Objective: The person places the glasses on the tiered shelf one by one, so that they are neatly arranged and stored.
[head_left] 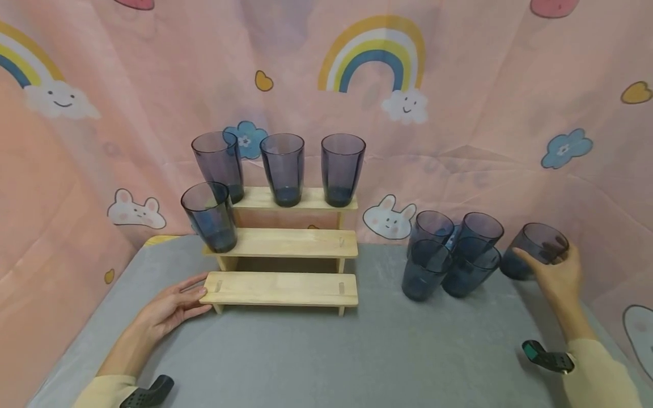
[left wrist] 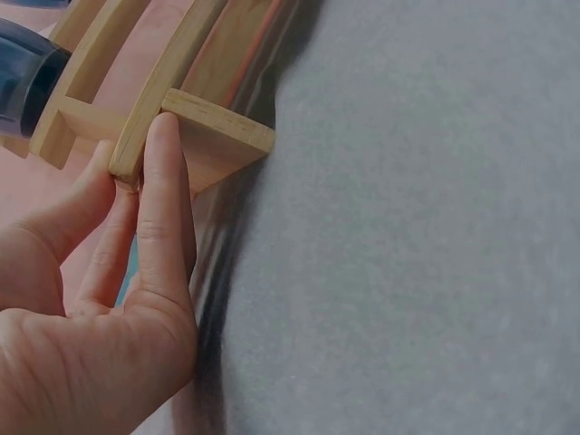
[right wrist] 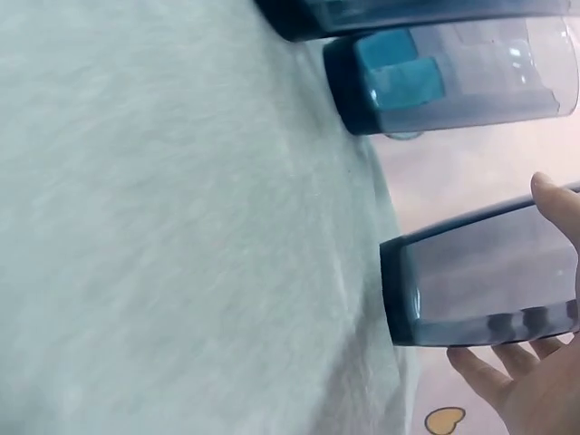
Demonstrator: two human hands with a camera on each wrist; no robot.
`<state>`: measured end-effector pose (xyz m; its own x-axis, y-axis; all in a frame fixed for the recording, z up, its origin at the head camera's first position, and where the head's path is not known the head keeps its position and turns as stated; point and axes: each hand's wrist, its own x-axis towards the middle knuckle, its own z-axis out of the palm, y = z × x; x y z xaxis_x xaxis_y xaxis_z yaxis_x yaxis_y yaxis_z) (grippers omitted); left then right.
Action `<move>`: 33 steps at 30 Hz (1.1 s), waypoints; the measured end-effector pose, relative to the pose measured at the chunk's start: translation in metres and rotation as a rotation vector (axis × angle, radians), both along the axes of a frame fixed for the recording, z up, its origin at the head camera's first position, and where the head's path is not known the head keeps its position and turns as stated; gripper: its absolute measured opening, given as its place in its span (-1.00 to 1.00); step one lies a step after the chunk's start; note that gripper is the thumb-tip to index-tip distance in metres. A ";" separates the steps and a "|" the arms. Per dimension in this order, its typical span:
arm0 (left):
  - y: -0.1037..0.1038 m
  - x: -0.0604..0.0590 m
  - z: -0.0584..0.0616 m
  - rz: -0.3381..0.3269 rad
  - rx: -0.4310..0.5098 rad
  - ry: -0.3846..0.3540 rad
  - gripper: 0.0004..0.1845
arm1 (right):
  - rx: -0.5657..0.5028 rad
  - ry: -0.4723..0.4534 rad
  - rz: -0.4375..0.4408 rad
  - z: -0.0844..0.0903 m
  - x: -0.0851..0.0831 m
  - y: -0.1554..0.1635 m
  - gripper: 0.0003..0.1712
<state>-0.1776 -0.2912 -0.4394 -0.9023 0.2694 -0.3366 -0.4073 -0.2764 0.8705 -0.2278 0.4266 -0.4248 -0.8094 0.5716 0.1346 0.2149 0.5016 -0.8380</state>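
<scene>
Right hand curls thumb and fingers round a tinted cup, right of the other cups; left pinches the bottom step; cup looks rigid, slick, possibly breakable, best held mid-wall

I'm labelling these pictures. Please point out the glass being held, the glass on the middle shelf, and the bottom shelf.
Held glass (right wrist: 487, 279), right wrist view: its side wall.
Middle-shelf glass (head_left: 210, 220), head view: middle of its side wall.
Bottom shelf (head_left: 280, 289), head view: middle of its top face.
</scene>
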 end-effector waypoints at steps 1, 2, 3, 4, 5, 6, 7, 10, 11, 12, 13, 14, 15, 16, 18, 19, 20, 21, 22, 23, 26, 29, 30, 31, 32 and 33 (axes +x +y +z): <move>0.000 0.000 0.000 0.000 0.004 0.001 -0.15 | 0.005 -0.003 0.008 0.000 0.002 0.000 0.05; 0.000 0.000 0.000 0.000 0.007 0.002 -0.15 | 0.009 -0.003 0.016 0.000 0.005 -0.001 0.06; -0.001 0.000 0.000 0.000 0.012 0.003 -0.16 | 0.017 -0.003 0.019 0.000 0.007 -0.002 0.06; -0.001 0.001 0.001 0.000 0.017 0.003 -0.16 | 0.016 0.000 0.025 0.000 0.009 -0.003 0.06; -0.001 0.001 0.001 0.001 0.022 0.003 -0.17 | 0.023 0.002 0.027 0.000 0.011 -0.004 0.06; -0.001 0.001 0.001 0.000 0.024 0.003 -0.17 | 0.025 0.004 0.022 0.001 0.012 -0.005 0.06; -0.002 0.002 0.001 -0.001 0.027 0.003 -0.17 | 0.014 0.018 0.012 0.001 0.013 -0.006 0.05; -0.001 0.001 0.000 -0.005 0.021 0.007 -0.16 | -0.035 0.089 -0.022 0.005 0.015 -0.008 -0.01; -0.001 0.001 0.000 -0.008 0.013 0.009 -0.16 | -0.048 0.119 -0.034 0.007 0.016 -0.008 -0.03; 0.000 0.001 0.000 -0.010 0.007 0.011 -0.15 | -0.055 0.150 -0.039 0.010 0.016 -0.009 -0.04; 0.000 0.001 -0.001 -0.009 0.002 0.012 -0.15 | -0.063 0.180 -0.038 0.014 0.016 -0.010 -0.05; 0.000 0.001 -0.001 -0.008 -0.001 0.011 -0.15 | -0.064 0.199 -0.028 0.018 0.016 -0.011 -0.05; 0.000 0.001 -0.001 -0.007 -0.002 0.012 -0.15 | -0.046 0.206 -0.021 0.023 0.017 -0.013 -0.05; 0.000 0.001 -0.001 -0.006 0.000 0.011 -0.15 | -0.031 0.211 -0.015 0.028 0.017 -0.015 -0.04; -0.001 0.001 -0.001 -0.004 0.004 0.011 -0.15 | 0.010 0.220 0.002 0.039 0.018 -0.020 -0.04; -0.001 0.001 0.000 -0.004 0.006 0.011 -0.15 | 0.024 0.230 0.012 0.043 0.019 -0.022 -0.04; -0.001 0.001 0.000 -0.004 0.008 0.011 -0.15 | 0.046 0.239 0.019 0.048 0.019 -0.024 -0.04; -0.001 0.001 0.000 -0.005 0.009 0.012 -0.15 | 0.064 0.252 0.024 0.051 0.020 -0.027 -0.04; -0.001 0.001 0.000 -0.005 0.008 0.013 -0.15 | 0.081 0.274 0.028 0.055 0.021 -0.029 -0.05; -0.001 0.001 0.000 -0.006 0.005 0.015 -0.15 | 0.102 0.298 0.030 0.058 0.021 -0.032 -0.05; 0.000 0.000 0.000 -0.010 0.006 0.015 -0.15 | 0.133 0.357 0.031 0.066 0.022 -0.038 -0.05; 0.000 -0.001 -0.001 -0.010 0.010 0.015 -0.16 | 0.139 0.372 0.027 0.075 0.021 -0.044 -0.05; 0.000 -0.001 -0.001 -0.008 0.014 0.013 -0.16 | 0.125 0.374 0.030 0.078 0.021 -0.046 -0.06; 0.000 -0.001 -0.001 -0.009 0.015 0.014 -0.16 | 0.119 0.376 0.033 0.081 0.021 -0.048 -0.06; -0.001 0.000 -0.001 -0.006 0.019 0.012 -0.16 | 0.112 0.380 0.038 0.084 0.021 -0.049 -0.07; -0.001 0.000 -0.001 -0.005 0.022 0.011 -0.16 | 0.111 0.386 0.044 0.087 0.021 -0.051 -0.07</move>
